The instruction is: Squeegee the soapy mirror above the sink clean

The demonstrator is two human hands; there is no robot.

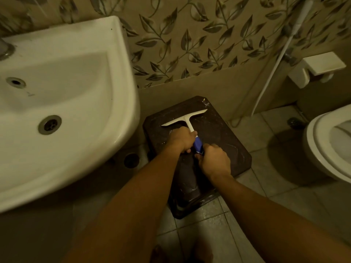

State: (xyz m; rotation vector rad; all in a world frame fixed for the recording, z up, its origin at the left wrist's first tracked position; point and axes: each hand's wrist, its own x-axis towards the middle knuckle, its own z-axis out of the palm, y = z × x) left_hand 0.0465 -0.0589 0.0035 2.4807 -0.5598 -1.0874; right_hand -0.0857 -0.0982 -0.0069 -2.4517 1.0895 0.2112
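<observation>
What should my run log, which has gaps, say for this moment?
left hand: grips squeegee handle | right hand: grips handle end | squeegee: over dark stool | mirror: unseen

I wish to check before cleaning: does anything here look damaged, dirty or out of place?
The dark stool under the squeegee looks worn: pale scratches and flecks cover its top, and its far corner bears a pale mark. Nothing looks spilled.
</observation>
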